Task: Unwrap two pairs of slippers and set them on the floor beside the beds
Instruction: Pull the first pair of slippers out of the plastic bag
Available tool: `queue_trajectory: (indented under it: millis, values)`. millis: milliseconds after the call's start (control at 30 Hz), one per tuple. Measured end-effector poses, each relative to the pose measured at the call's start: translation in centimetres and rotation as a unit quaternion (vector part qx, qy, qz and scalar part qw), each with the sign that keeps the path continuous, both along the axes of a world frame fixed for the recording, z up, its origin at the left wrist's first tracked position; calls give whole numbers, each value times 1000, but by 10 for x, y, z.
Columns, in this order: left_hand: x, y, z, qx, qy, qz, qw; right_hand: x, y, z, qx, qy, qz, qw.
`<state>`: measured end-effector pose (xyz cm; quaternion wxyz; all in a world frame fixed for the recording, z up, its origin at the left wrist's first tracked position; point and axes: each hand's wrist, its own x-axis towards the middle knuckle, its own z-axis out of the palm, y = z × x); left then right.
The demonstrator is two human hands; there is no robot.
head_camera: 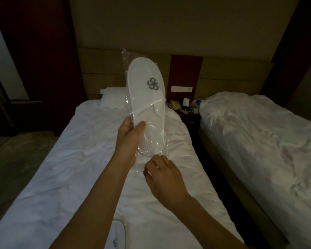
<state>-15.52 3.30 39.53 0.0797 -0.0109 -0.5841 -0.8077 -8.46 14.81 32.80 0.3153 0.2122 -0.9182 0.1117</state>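
At the bottom edge of the frame a second white slipper (pixel 116 236) lies on the near bed (pixel 61 177), which fills the lower left and centre, with the other bed (pixel 258 137) at the right. Above the near bed, mid-frame, the left hand (pixel 128 139) holds up the wrapped slippers (pixel 146 105), thumb and fingers clamped on the plastic's left edge. Lower, the right hand (pixel 164 177) pinches the wrapper's (pixel 151 164) loose bottom end.

dim room, little light overall; white bedding (pixel 90 159) and wrapped slipper (pixel 145 90) brightest, faint glare on the plastic; corners sink into shadow; wide-angle bending at edges; soft, slightly grainy detail
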Motion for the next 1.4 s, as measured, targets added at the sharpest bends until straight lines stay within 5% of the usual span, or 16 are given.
queue_trajectory:
  millis: [133, 267, 367, 433, 733, 1000, 1400]
  values:
    - [-3, 4, 5, 21, 6, -4, 1000, -5, 10, 4, -184, -61, 54, 980]
    - [-5, 4, 5, 46, 8, -6, 999, -17, 17, 7, -511, -186, 20, 839]
    - [-3, 6, 4, 56, 2, -4, 998, -19, 17, 7, -636, -238, 51, 732]
    - [-2, 7, 4, 68, 4, -3, 998, -18, 15, 8, -669, -248, 75, 696]
    - [0, 3, -4, 109, 11, -24, 994, -12, 7, 15, -659, -279, 44, 697]
    - [-1, 8, -24, 127, -13, -32, 991, -15, 3, 9, -722, -332, 34, 607]
    - [-5, 12, -52, 86, -81, -16, 993, 2, 16, -20, -705, -334, 5, 625]
